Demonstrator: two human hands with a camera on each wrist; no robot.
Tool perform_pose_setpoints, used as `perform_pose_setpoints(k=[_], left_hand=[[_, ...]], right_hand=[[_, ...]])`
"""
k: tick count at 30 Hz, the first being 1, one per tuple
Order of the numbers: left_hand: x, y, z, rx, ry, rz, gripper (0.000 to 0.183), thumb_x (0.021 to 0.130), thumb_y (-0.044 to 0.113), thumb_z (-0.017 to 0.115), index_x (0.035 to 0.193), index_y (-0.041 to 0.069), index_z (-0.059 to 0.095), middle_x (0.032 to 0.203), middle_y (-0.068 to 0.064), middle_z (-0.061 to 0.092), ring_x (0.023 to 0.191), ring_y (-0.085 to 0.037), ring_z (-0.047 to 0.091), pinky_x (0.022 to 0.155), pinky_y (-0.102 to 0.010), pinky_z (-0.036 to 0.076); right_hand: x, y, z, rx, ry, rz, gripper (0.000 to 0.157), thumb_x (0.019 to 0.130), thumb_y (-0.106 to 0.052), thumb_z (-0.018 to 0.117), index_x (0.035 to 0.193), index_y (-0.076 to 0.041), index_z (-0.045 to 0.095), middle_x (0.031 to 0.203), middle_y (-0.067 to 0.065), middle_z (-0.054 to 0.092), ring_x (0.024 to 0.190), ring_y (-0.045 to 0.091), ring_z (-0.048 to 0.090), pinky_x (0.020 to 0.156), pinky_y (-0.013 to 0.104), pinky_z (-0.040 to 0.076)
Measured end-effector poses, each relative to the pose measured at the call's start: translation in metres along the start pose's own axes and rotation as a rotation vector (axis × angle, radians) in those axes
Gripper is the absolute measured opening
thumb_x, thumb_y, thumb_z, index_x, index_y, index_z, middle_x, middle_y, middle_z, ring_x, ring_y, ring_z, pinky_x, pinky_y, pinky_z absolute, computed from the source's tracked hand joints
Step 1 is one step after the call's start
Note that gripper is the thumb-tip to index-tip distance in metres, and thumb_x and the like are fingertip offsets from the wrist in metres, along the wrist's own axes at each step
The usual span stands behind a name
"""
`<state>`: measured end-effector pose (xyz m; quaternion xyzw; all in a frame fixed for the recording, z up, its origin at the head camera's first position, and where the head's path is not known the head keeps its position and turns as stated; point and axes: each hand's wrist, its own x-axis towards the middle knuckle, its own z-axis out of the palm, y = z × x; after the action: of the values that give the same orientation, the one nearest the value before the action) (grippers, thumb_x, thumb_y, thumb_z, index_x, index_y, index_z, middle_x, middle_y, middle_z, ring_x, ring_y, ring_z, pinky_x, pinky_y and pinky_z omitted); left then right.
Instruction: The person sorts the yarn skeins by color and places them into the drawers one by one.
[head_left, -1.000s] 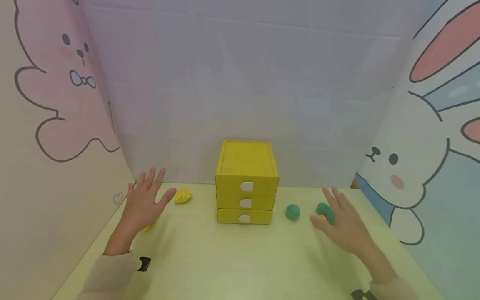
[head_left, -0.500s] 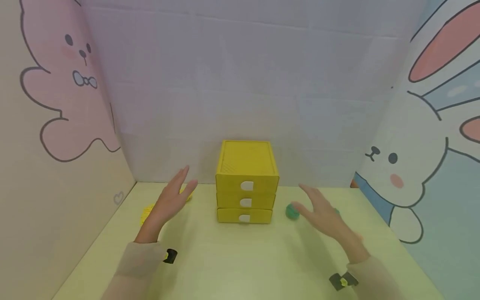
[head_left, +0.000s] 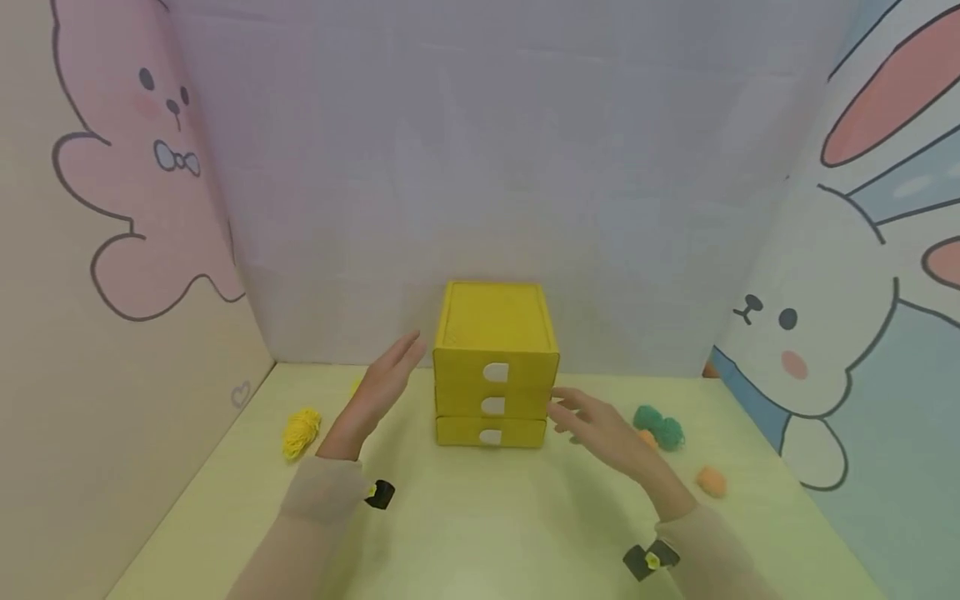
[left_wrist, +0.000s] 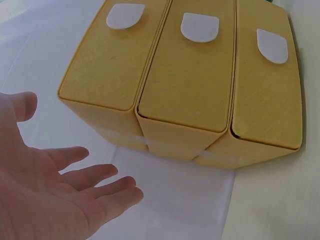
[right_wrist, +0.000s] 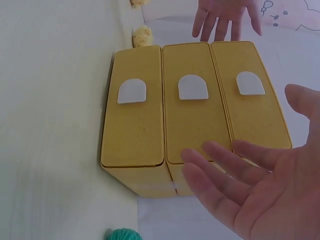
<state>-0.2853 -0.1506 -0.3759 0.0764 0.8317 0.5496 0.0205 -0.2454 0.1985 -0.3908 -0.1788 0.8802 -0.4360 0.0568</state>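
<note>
A yellow box with three stacked drawers [head_left: 497, 317] stands by the back wall. Each drawer front carries a white rounded tab [right_wrist: 193, 88], and all three are closed. My left hand [head_left: 378, 387] is raised left of the box, fingers extended and apart from its side in the left wrist view, nothing in it. On the opposite side, my right hand [head_left: 603, 429] has loosely bent fingers, their tips overlapping the box's right edge in the head view. Its palm [right_wrist: 270, 200] shows bare in the right wrist view.
A yellow yarn bundle [head_left: 302, 433] lies on the table [head_left: 480, 517] at left, another yellow piece [head_left: 356, 386] mostly behind my left hand. Green yarn balls [head_left: 667, 433] and orange balls [head_left: 711, 482] lie at right. Cartoon-printed side walls and a white back wall [head_left: 487, 167] enclose the table.
Both hands have moved inward toward the box, left hand rightward and right hand leftward. The right hand now covers one green ball, while the yellow bundle and orange balls have come into view.
</note>
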Motion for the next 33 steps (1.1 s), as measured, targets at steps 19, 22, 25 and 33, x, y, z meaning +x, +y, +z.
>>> perform_pose_setpoints(k=[19,22,25,33], left_hand=[[0.025,0.019,0.018,-0.138,-0.014,-0.028,0.072,0.098,0.06,0.042,0.157,0.022,0.022,0.16,0.001,0.024,0.143,-0.026,0.031,0.116,-0.047,0.03],[0.028,0.02,0.02,-0.167,-0.024,-0.038,0.07,0.099,0.058,0.042,0.157,0.023,0.022,0.16,0.002,0.024,0.143,-0.025,0.031,0.116,-0.047,0.03],[0.031,0.021,0.02,-0.184,-0.039,-0.041,0.068,0.101,0.055,0.041,0.157,0.024,0.02,0.161,0.001,0.022,0.143,-0.028,0.031,0.116,-0.049,0.029],[0.035,0.025,0.019,-0.198,-0.022,-0.05,0.063,0.102,0.049,0.041,0.156,0.022,0.024,0.158,-0.001,0.029,0.139,-0.029,0.037,0.113,-0.048,0.034]], right_hand=[[0.033,-0.023,0.027,0.561,-0.306,0.062,0.07,0.101,-0.057,0.039,0.146,-0.003,0.041,0.144,0.022,0.047,0.124,0.045,0.052,0.107,0.058,0.037],[0.037,-0.023,0.031,0.613,-0.334,0.069,0.07,0.101,-0.056,0.038,0.146,-0.002,0.041,0.146,0.023,0.044,0.125,0.047,0.05,0.108,0.059,0.036],[0.041,-0.022,0.034,0.659,-0.354,0.073,0.069,0.102,-0.054,0.036,0.146,-0.001,0.04,0.148,0.023,0.042,0.127,0.049,0.046,0.109,0.059,0.034],[0.054,-0.021,0.041,0.721,-0.367,0.114,0.071,0.102,-0.056,0.036,0.147,-0.001,0.039,0.148,0.023,0.041,0.128,0.046,0.047,0.108,0.055,0.038]])
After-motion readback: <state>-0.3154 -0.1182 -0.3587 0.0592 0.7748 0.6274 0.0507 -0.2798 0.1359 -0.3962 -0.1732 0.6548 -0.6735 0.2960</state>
